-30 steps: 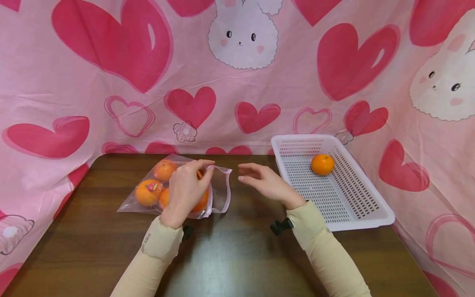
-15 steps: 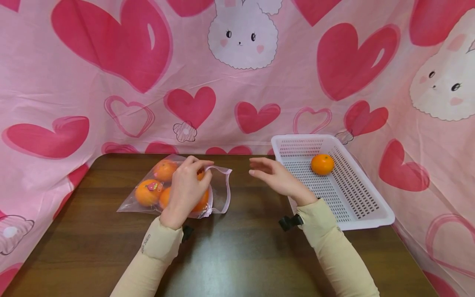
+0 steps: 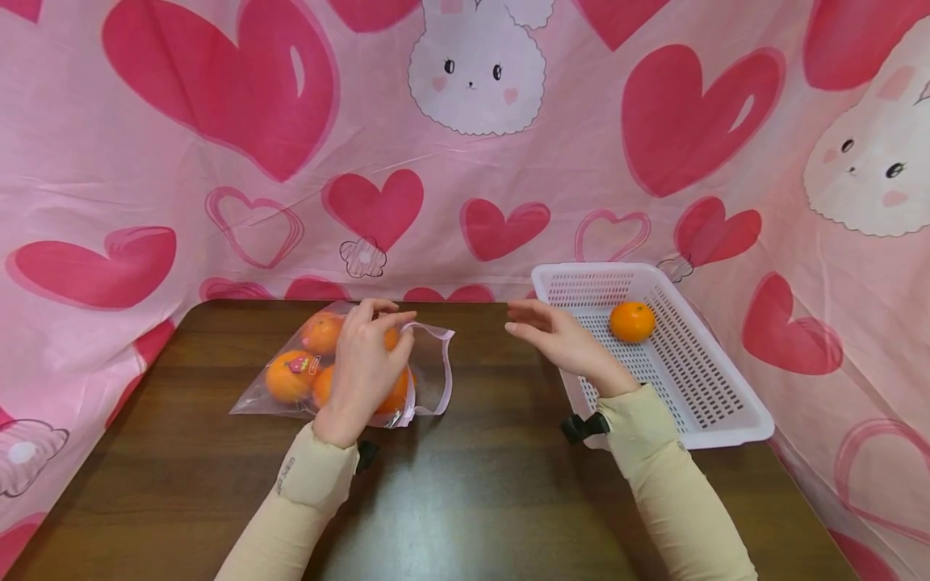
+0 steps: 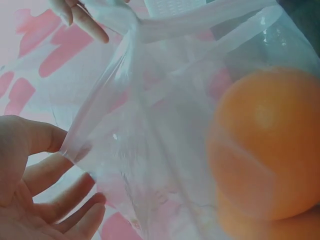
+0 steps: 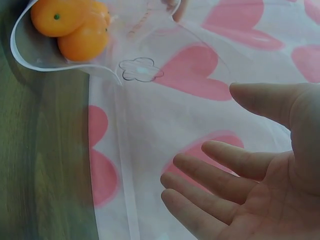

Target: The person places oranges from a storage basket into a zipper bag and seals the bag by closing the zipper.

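A clear plastic bag [image 3: 436, 375] with a pale pink rim lies on the table at left, its mouth facing right. Several oranges [image 3: 291, 377] sit inside it; two show through the mouth in the right wrist view [image 5: 82, 40]. My left hand [image 3: 363, 371] is over the bag and pinches its rim between thumb and forefinger, plain in the left wrist view [image 4: 45, 175]; the other fingers are spread loosely. My right hand [image 3: 567, 347] hovers beside the basket's left edge, fingers extended and thumb apart, holding nothing.
On the right stands a white perforated plastic basket [image 3: 712, 355] with one orange [image 3: 632, 322] in it. Brown wooden table [image 3: 465, 500] lies beneath. A pink heart-patterned cloth [image 3: 465, 161] hangs behind and at both sides.
My right hand has moved right, away from the bag's mouth and toward the basket. My left hand stays at the bag, its fingers shifting slightly. The basket's orange has not moved.
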A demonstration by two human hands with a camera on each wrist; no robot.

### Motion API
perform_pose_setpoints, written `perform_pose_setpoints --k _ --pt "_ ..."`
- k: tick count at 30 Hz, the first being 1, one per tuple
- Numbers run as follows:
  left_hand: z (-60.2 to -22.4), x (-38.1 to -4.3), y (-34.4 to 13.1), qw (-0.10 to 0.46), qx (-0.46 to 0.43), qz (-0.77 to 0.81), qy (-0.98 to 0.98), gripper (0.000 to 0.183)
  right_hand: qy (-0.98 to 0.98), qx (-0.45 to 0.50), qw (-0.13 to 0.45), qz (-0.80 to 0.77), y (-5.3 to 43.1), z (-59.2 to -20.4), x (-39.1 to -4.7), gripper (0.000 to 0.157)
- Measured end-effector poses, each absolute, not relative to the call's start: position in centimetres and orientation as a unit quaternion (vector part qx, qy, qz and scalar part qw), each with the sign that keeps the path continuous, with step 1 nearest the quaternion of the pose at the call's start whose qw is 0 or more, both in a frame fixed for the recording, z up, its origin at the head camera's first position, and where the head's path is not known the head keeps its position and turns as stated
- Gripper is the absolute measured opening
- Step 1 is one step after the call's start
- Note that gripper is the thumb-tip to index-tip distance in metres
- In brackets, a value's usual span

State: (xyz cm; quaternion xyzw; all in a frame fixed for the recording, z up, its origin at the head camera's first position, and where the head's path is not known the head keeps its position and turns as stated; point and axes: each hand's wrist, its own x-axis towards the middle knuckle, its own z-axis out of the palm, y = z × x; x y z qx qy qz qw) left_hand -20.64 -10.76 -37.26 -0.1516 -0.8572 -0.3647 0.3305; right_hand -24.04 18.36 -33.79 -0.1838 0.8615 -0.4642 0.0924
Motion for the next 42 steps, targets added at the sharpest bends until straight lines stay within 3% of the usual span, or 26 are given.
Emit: perform_pose_setpoints --k 13,42 --pt "-36.7 -20.3 -10.8 0.27 -0.136 -0.348 -0.888 0.022 0.874 -0.159 0.091 -0.45 20.3 -33.2 -24.7 0.058" --pt "-36.9 -20.1 -10.9 0.27 -0.131 -0.339 -0.892 0.021 0.917 -0.064 0.006 -0.393 25.9 -32.9 -26.4 0.069"
